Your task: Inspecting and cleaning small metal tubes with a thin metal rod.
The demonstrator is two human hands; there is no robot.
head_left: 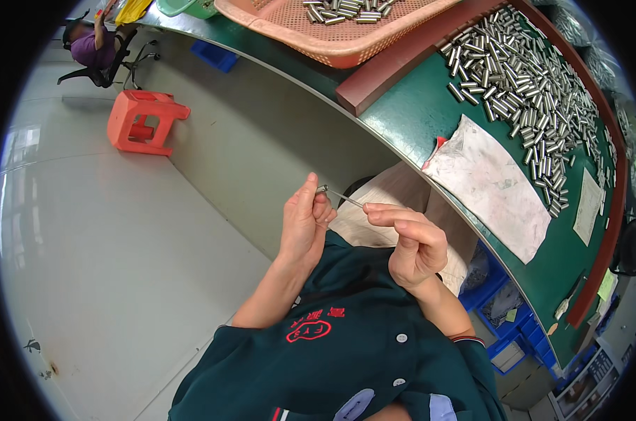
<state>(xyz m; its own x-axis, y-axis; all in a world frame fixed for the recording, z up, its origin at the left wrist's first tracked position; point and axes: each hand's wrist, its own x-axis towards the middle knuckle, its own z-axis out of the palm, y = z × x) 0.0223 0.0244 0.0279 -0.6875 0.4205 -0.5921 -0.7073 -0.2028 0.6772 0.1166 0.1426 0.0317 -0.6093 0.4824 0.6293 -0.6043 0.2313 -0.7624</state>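
Observation:
In front of my dark green shirt, my left hand is closed with the thumb up, pinching a small shiny metal cylinder. A thin metal rod runs from beside that cylinder to the fingertips of my right hand. The right fingers are bent together around the rod's near end, and their exact grip is partly hidden. Whether the rod's far tip is inside the cylinder or only against it, I cannot tell. Many similar metal cylinders lie heaped on the green table to the right.
A stained white cloth lies near the table's edge. A pink perforated basket holds more cylinders. Dark red wooden strips border the heap. Blue bins stand below the table. Across the floor are a red stool and a seated person.

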